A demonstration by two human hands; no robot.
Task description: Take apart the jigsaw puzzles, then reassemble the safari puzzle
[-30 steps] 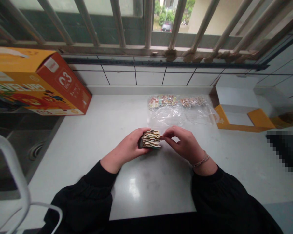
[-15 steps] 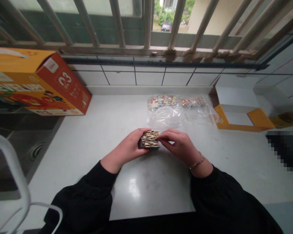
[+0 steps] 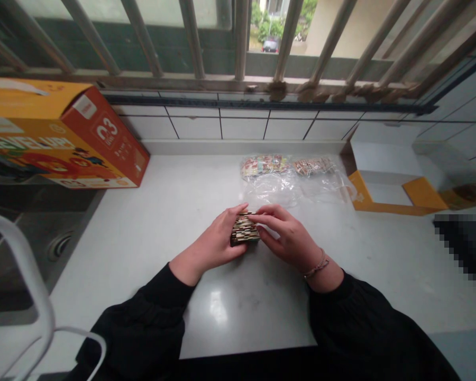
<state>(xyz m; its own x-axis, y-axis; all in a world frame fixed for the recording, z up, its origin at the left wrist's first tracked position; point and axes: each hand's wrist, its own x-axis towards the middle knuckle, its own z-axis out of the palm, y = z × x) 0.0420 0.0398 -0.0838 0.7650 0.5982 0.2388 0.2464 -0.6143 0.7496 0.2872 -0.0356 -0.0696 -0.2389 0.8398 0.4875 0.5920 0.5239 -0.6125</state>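
A stack of thin flat pieces (image 3: 245, 227), seen on its uneven edges, is near the middle of the pale countertop (image 3: 143, 248). My left hand (image 3: 214, 239) wraps round its left side, fingers along the far side and thumb on the near side. At the stack's right end is my right hand (image 3: 287, 235), its fingers apart and bent, the fingertips touching the edges of the pieces. Whether the stack rests on the counter or is held just above it cannot be made out.
Clear plastic bags with small printed pieces (image 3: 264, 165) lie behind the hands. An opened white and orange box (image 3: 396, 198) stands back right. A large orange box (image 3: 107, 137) is back left, beside a sink (image 3: 16, 254). A white curved tube (image 3: 27, 264) crosses the near left.
My right hand has opened from a pinch and its fingers have moved left over the stack's end. My left hand has shifted slightly right.
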